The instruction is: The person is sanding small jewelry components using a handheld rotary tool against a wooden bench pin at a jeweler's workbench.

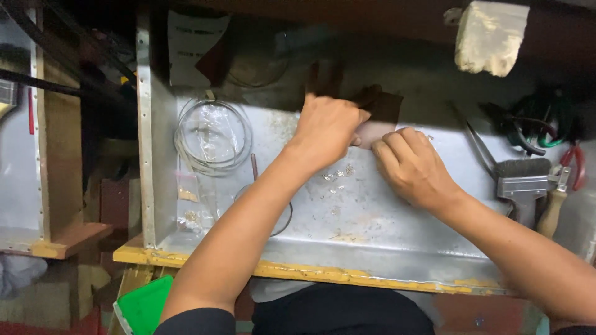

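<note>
Head view: left hand (326,127), right hand (413,164) both curled, gripping brown sheet (380,121) on metal tray (372,229).

Tabletop (372,229): metal-lined tray, yellow-painted front edge. Lying on it: coil of clear tubing (213,136), small clear bags (189,198), scattered tiny metal pieces (338,175), brown sheet (380,115), flat brush (523,180), pliers (574,164).
</note>
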